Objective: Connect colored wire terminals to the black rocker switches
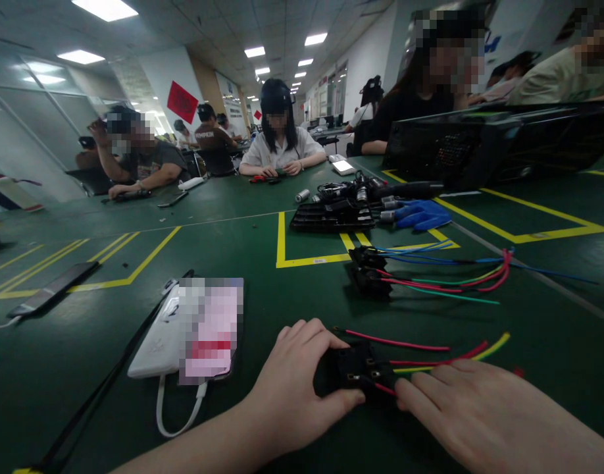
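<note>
A green tabletop (282, 296) is filling the lower view, with yellow tape (281, 240) marking outlines on it. Across it, a person in a white shirt (282, 146) is sitting with both hands near small items. A black case (484, 148) is standing at the far right.

Nearer, the left hand (302, 375) is reaching in from below, its grip pinching a black connector block (354, 362) between thumb and fingers, near the tabletop's front. The right hand (474, 408) is coming in from the right, its grip closing on a red wire (385, 389) just beside the block; the fingertips are partly hiding the wire. Beyond the block, a blue glove (420, 215) is lying at the right end of a dark pile.

To the left, a white power bank (154, 342) is lying beside a pink phone (213, 322), a short white cable (183, 431) looping between them. Behind the hands, more black connectors (368, 280) are trailing coloured wires (454, 284).
</note>
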`<state>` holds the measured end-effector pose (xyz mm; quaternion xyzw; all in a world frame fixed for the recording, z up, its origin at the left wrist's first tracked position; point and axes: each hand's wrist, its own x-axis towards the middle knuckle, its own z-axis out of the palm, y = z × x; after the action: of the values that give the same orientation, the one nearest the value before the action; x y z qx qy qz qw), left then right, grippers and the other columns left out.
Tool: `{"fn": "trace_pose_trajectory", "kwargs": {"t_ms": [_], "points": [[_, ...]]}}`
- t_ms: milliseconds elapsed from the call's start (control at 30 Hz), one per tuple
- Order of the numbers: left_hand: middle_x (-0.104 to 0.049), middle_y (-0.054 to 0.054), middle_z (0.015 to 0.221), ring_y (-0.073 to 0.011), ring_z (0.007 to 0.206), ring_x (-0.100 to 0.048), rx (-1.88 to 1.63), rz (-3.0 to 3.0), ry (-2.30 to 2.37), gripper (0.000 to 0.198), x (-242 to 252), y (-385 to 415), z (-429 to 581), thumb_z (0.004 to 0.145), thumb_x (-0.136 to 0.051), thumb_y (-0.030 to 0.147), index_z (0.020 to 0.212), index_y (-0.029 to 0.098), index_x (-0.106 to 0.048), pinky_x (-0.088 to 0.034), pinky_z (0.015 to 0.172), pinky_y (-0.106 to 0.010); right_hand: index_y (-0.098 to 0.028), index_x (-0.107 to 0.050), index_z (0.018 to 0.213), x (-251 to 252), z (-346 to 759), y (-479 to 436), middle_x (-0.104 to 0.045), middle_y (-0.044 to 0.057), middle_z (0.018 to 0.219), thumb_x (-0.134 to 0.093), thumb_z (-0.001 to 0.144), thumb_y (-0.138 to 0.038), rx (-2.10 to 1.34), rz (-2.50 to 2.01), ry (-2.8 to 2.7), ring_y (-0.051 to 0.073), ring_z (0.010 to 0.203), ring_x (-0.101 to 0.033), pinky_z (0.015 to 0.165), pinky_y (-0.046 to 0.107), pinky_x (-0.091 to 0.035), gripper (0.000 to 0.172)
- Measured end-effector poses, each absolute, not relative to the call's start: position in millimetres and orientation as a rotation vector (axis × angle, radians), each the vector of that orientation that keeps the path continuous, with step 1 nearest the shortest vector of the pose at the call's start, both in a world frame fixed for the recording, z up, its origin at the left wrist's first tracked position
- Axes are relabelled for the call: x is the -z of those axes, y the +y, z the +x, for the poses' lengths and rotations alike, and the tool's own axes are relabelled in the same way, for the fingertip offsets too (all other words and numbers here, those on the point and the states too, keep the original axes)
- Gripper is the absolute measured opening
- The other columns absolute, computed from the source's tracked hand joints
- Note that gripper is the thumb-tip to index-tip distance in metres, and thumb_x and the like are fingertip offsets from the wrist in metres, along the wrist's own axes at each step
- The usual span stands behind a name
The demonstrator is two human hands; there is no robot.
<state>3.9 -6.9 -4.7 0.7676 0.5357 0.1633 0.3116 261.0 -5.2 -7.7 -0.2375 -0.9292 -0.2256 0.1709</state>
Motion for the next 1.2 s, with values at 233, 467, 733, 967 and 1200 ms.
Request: {"fn": "trace_pose_trajectory", "kwargs": {"t_ms": [233, 467, 733, 967, 1200], "points": [[-0.071, -0.008, 0.119, -0.0353, 0.115, -0.065, -0.424, 2.030, 1.416, 0.040, 4.6, -6.4, 4.7, 0.084, -0.095, 0.021, 0.118, 0.019, -0.074, -0.048, 0.102, -0.054, -0.027, -0.065, 0.102, 7.5, 262.5, -5.7, -0.081, 0.000, 0.084, -0.055, 0.084, -0.003, 0.652, -0.645, -2.514, 0.022, 0.067, -0.070, 0.068, 0.037, -0.050, 0.031], [-0.072, -0.008, 0.118, -0.0350, 0.113, -0.065, -0.440, 2.022, 1.406, 0.039, 5.0, -5.6, 3.1, 0.084, -0.095, 0.023, 0.117, 0.020, -0.074, -0.048, 0.102, -0.053, -0.028, -0.067, 0.095, 13.4, 264.7, -9.6, -0.079, -0.003, 0.078, -0.055, 0.087, -0.003, 0.612, -0.686, -2.566, 0.019, 0.059, -0.067, 0.066, 0.034, -0.048, 0.028], [-0.071, -0.007, 0.117, -0.0350, 0.112, -0.065, -0.447, 2.024, 1.401, 0.040, 5.4, -5.6, 3.8, 0.084, -0.096, 0.023, 0.117, 0.019, -0.075, -0.048, 0.101, -0.053, -0.028, -0.065, 0.090, 10.3, 263.9, -5.2, -0.079, -0.003, 0.076, -0.059, 0.080, -0.004, 0.634, -0.670, -2.610, 0.019, 0.057, -0.066, 0.062, 0.034, -0.048, 0.026], [-0.071, -0.008, 0.117, -0.0341, 0.112, -0.065, -0.432, 2.045, 1.402, 0.040, 4.1, -6.9, 3.7, 0.084, -0.095, 0.022, 0.117, 0.019, -0.075, -0.048, 0.099, -0.051, -0.026, -0.064, 0.111, 6.6, 260.8, -2.9, -0.080, 0.002, 0.085, -0.056, 0.082, -0.003, 0.645, -0.657, -2.488, 0.023, 0.070, -0.070, 0.072, 0.038, -0.051, 0.038], [-0.072, -0.007, 0.117, -0.0339, 0.112, -0.065, -0.441, 2.041, 1.397, 0.039, 4.9, -5.8, 3.3, 0.084, -0.096, 0.024, 0.116, 0.021, -0.074, -0.049, 0.100, -0.051, -0.028, -0.064, 0.107, 19.9, 264.9, -7.4, -0.080, 0.000, 0.084, -0.056, 0.079, -0.004, 0.611, -0.704, -2.471, 0.023, 0.069, -0.071, 0.072, 0.037, -0.052, 0.038]]}}
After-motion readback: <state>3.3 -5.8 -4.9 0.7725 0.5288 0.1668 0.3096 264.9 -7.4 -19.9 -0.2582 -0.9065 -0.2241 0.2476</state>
